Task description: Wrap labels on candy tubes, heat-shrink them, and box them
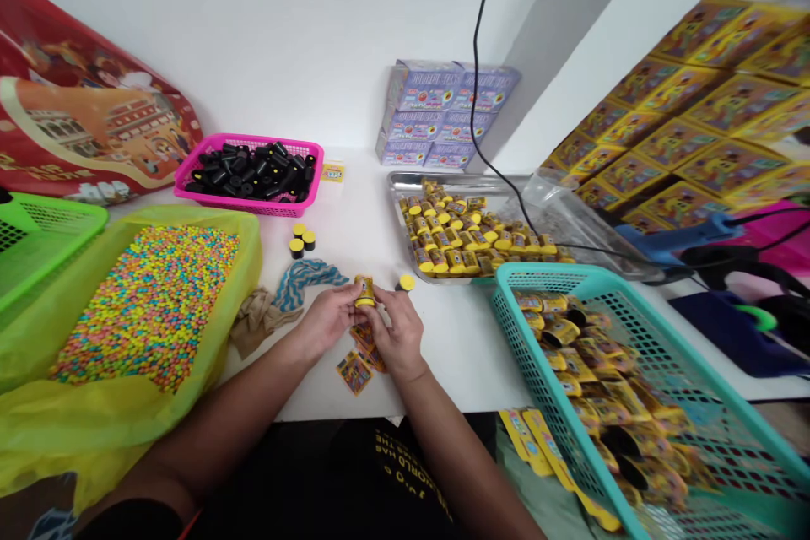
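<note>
Both my hands meet over the white table around a small yellow labelled canister [364,291]. My left hand [330,316] pinches it from the left, and my right hand [398,331] has its fingers against the right side. Beneath the hands lie several printed stickers [353,372]. Just beyond my right hand stands a black canister with a yellow lid [406,282]. A group of three similar yellow-lidded canisters [302,242] is farther left. Close to my left hand are a blue-and-white striped cloth [308,280] and a crumpled brown cloth [258,317].
Left, a yellow-lined bin [244,240] holds colourful candies; behind it is a pink basket [253,207] of black canisters. A metal tray [405,186] carries yellow canisters. A teal basket [664,329] stands at the right. A black cable [476,93] hangs over the tray.
</note>
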Demonstrator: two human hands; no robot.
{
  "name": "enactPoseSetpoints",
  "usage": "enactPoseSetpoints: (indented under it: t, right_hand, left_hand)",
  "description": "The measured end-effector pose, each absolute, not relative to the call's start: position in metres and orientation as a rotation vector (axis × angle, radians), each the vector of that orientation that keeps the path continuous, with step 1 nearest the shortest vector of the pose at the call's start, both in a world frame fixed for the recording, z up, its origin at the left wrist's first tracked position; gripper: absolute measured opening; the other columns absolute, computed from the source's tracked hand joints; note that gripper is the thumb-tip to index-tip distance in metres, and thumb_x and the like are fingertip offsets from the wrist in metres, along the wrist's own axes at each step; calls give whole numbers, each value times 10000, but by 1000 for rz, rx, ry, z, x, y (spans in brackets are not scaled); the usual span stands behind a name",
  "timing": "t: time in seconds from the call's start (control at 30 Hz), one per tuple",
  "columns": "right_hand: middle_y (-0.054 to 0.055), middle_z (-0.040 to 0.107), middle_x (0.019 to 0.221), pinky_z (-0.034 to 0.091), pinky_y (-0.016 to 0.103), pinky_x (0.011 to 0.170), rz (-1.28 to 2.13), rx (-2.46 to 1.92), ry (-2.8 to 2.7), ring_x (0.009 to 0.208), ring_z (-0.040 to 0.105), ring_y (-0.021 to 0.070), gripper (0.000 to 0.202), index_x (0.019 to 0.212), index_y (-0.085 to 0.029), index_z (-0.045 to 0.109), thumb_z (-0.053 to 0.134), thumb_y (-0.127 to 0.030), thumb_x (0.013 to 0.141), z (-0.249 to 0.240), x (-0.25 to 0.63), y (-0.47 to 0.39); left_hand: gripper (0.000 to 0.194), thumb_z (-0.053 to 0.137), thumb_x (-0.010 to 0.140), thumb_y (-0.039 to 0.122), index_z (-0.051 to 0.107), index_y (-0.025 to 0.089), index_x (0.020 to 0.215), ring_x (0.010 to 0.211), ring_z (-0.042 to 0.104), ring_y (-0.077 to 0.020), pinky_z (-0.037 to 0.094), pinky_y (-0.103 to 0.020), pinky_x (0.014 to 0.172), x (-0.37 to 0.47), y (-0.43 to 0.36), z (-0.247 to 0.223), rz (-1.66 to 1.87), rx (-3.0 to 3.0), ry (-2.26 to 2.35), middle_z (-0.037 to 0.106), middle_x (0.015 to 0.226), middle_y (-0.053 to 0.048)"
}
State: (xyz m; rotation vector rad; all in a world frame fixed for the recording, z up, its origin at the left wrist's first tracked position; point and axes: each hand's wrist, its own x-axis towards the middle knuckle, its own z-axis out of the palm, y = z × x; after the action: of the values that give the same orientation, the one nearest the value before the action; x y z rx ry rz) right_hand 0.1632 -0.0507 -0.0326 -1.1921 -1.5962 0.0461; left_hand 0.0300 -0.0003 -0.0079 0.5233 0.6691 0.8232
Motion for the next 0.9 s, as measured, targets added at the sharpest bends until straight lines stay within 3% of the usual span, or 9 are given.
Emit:
enactPoseSetpoints:
  t: [0.13,0.43,0.8,0.9]
  right_hand:
    - [67,681,924,557,383,748,104,-1229,-1546,826,628,210,300,1208,-235,622,611,-265,910,-32,161,-52]
    - [87,690,998,557,395,771,-48,-1120,-1637,866,620,215,368,1266,-258,627,580,-170,913,-29,159,-50]
    - [40,665,785,507,355,672,-155,-1117,-1667,731,583,181,232,1059,-234,709,586,-127,895,-33,166,-52]
    - [51,661,826,519,364,704,-130,-1151,-1635,769,587,190,225,1098,-222,688,613,-167,894,-33,166,-51]
  left_hand:
    - [199,781,740,273,682,119,819,687,660,-159,522,-263,652,31,-2,-8,847,500,640,705,777,-75]
    - [220,792,738,275,690,116,849,616,611,-114,499,-235,614,31,-2,-9,838,449,662,662,717,-29]
    - [172,745,786,259,669,106,804,602,624,-123,512,-236,618,33,-5,-10,754,438,699,664,694,-47]
    - [155,749,774,237,662,113,803,617,638,-138,525,-258,625,32,-4,-9,769,443,662,676,713,-50]
